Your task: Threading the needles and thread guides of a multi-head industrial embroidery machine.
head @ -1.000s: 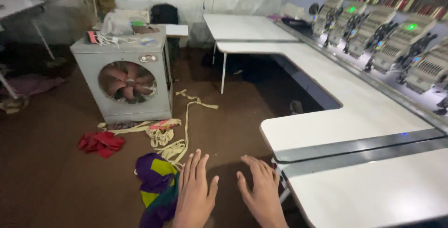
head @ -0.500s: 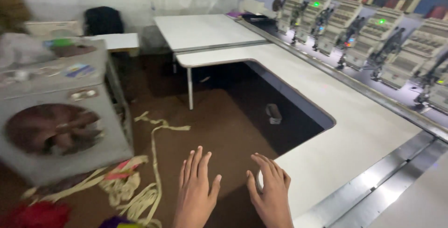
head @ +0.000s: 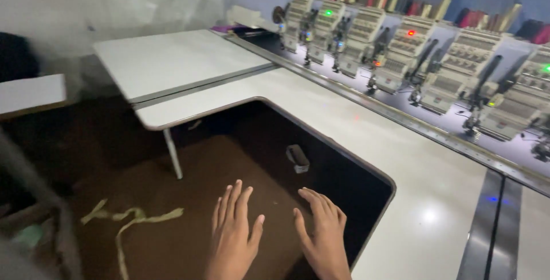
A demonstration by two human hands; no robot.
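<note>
reaching flat, left hand and right hand point fingers forward.

White worktable under embroidery heads; brown floor with pale cord.

Brown floor, white worktables, embroidery machine row; dim light

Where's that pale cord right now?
In the head view the pale cord lies on the brown floor at lower left, left of the left hand.
</note>
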